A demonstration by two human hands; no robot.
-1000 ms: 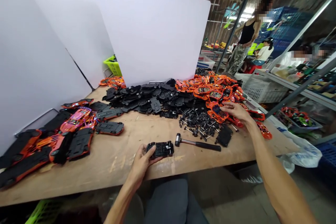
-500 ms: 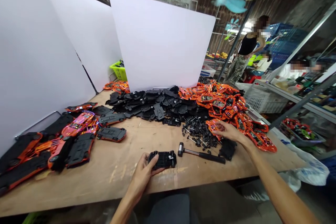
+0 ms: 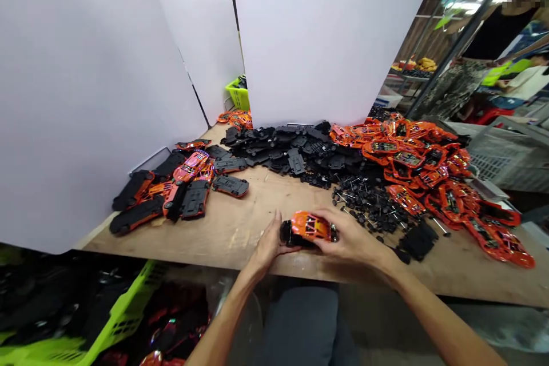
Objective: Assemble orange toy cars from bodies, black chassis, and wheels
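Observation:
My left hand point(image 3: 268, 243) and my right hand point(image 3: 351, 240) grip a small orange toy car body point(image 3: 311, 226) from both sides, near the table's front edge. A black plastic chassis point(image 3: 288, 233) sits under the body, its rear end showing by my left thumb. Just past my right fingers lies a heap of black wheels and metal axles point(image 3: 369, 203). Beyond it rises a pile of orange car bodies point(image 3: 412, 160), with a pile of black chassis point(image 3: 291, 154) to its left. The mallet is not visible.
The plywood table point(image 3: 253, 223) carries a group of assembled cars point(image 3: 189, 183) at the left. White partition boards point(image 3: 326, 28) stand along the far side. Below the table edge, a green basket point(image 3: 115, 320) holds cars. A co-worker point(image 3: 484, 57) stands at the upper right.
My right hand has left the orange pile and joined my left, with an orange body now on the chassis. The view has swung right and down, and the mallet has gone from sight.

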